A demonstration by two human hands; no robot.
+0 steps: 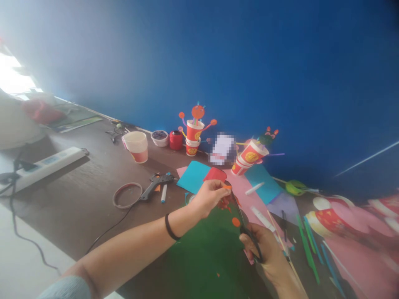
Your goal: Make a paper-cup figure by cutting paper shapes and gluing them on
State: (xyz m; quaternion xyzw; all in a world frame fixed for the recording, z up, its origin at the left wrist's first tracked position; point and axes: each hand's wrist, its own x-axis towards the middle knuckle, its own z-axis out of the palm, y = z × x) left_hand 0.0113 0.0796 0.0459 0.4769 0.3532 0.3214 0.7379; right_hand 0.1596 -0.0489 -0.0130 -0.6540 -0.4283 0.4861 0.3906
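Note:
My left hand pinches a small orange piece above the green sheet. Black-handled scissors are gripped in my right hand, their blades pointing up and away towards the orange piece. Whether the blades touch it is too blurred to tell. An orange disc shows beside the blades, between my hands. Small red-orange scraps appear just below my left fingers.
Two decorated cup figures stand near the blue wall. Stacked cups, a glue gun, a tape ring and a power strip occupy the left. Coloured paper, pens and green strips lie to the right.

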